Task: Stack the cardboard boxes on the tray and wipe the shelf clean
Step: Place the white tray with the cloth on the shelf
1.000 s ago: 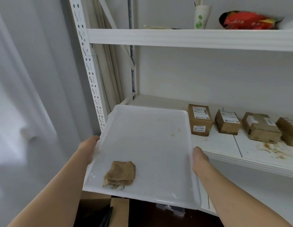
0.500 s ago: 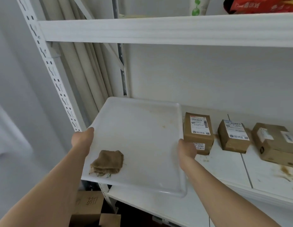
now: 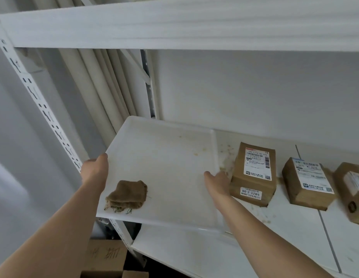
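Hands are gripping opposite rims, left hand (image 3: pixel 94 171) and right hand (image 3: pixel 217 182), keeping the tray (image 3: pixel 164 157) level over the shelf (image 3: pixel 295 221) so the cloth (image 3: pixel 127 194) is staying put; cardboard boxes (image 3: pixel 254 173) are waiting alongside.

White tray (image 3: pixel 164 169) level between my grips, stained; folded brown cloth (image 3: pixel 127 194) near my left grip. Three labelled cardboard boxes (image 3: pixel 254 173) right of my right grip, on speckled shelf (image 3: pixel 295 223).
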Demonstrator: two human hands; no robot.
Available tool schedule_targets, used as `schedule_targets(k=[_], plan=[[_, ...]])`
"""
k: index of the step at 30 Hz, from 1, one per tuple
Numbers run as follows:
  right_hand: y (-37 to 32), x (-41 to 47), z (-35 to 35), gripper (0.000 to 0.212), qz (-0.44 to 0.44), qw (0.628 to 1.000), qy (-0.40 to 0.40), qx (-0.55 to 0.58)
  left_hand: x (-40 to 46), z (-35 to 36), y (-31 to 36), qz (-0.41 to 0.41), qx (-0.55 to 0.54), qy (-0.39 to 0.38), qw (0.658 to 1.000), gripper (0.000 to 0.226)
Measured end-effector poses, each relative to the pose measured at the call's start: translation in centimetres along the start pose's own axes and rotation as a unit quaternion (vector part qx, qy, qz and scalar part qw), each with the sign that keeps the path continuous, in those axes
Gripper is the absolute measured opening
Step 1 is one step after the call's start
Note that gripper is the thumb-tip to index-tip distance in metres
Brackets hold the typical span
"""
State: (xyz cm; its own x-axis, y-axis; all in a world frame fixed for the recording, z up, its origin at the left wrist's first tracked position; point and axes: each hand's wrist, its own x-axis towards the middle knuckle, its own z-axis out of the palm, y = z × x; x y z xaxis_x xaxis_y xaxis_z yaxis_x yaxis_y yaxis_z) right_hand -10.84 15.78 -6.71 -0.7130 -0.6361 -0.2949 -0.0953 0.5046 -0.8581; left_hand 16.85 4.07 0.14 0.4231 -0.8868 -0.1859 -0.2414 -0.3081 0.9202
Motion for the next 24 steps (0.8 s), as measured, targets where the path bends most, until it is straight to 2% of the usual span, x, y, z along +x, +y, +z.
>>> schedule_targets(k=[5,11,15,18,20,24], plan=[[-0.6,2.8,0.9,0.044,0.024,0.999,0.030,0.014,2.6,2.9,0.8,0.004,0.005,-0.027,1.000,0.028],[-0.2,6.5,2.2,0.059,0.073,0.994,0.070,0.036,6.1,7.0,2.1,-0.024,0.007,-0.087,0.996,0.032],[-0.9,7.7,2.7,0.040,0.104,0.991,0.076,0.022,8.5,8.5,2.3,-0.030,0.001,-0.128,0.991,0.028],[-1.0,8.8,3.3,0.059,0.116,0.988,0.101,0.017,9.7,9.1,2.0,-0.057,0.007,-0.142,0.988,0.047],[-0.8,9.6,3.6,0.064,0.124,0.986,0.114,0.016,10.2,9.5,1.6,-0.071,0.021,-0.146,0.987,0.054],[-1.1,9.6,3.7,0.065,0.138,0.983,0.121,-0.007,10.6,10.1,0.8,-0.069,0.036,-0.125,0.989,0.051]])
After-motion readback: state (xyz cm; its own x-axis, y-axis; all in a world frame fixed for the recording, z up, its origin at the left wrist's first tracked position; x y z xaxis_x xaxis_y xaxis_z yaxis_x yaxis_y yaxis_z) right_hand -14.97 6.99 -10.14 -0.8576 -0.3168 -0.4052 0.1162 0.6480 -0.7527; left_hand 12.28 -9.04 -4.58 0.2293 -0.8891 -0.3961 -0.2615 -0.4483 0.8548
